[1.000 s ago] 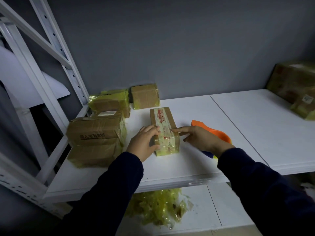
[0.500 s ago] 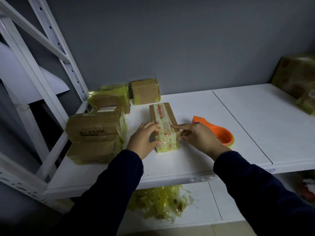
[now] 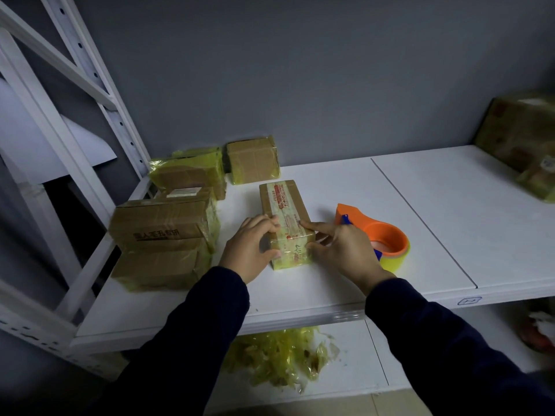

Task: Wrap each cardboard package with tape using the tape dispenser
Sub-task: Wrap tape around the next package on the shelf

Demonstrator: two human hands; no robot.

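A narrow cardboard package point(image 3: 282, 202) with a red-printed label and yellowish tape lies lengthwise on the white shelf point(image 3: 330, 283). My left hand point(image 3: 249, 246) grips its near left corner, fingers on top and thumb on the front face. My right hand point(image 3: 342, 250) holds the near right side, index finger pressing the top edge and thumb on the front. The orange tape dispenser point(image 3: 381, 232) with a yellow tape roll lies on the shelf just right of my right hand, untouched.
Stacked taped boxes point(image 3: 162, 235) stand at the left, two more packages point(image 3: 252, 159) at the back by the grey wall. Larger boxes point(image 3: 522, 136) sit at the far right. Crumpled yellow tape scraps point(image 3: 282, 358) lie on the lower shelf. White rack struts point(image 3: 99, 82) rise at the left.
My right thumb has come onto the package's front face, and both hands now hold its near end. The dispenser is more exposed beside my right hand as the view shifted.
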